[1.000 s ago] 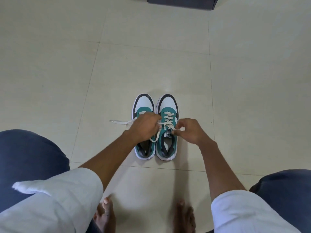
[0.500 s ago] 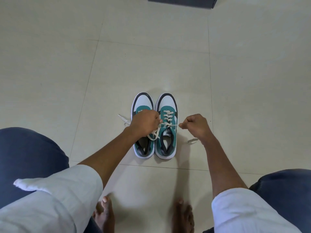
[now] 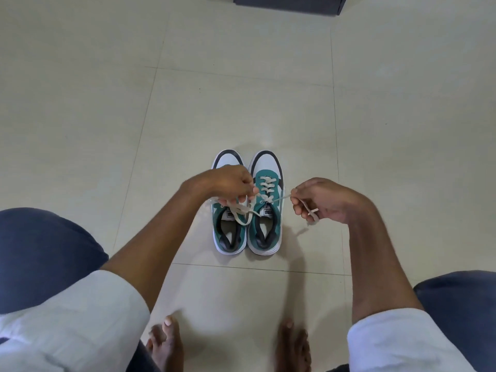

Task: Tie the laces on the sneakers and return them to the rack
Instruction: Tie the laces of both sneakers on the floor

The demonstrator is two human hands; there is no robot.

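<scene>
Two teal, white and black sneakers stand side by side on the floor, toes pointing away: the left sneaker (image 3: 229, 234) and the right sneaker (image 3: 265, 229). Cream laces (image 3: 265, 187) run up the right sneaker. My left hand (image 3: 228, 185) hovers over the left sneaker's front and pinches one lace end, whose loose part droops across both tongues. My right hand (image 3: 319, 201) is to the right of the right sneaker, closed on the other lace end (image 3: 281, 197), which is stretched taut from the shoe.
Pale floor tiles (image 3: 241, 103) spread all around. A dark piece of furniture (image 3: 288, 4) sits at the top edge. My bare feet (image 3: 167, 342) and knees in blue trousers (image 3: 40, 253) frame the bottom of the view.
My right hand has drawn farther right and away from the shoe, pulling its lace end taut. My left hand has shifted slightly up over the left sneaker.
</scene>
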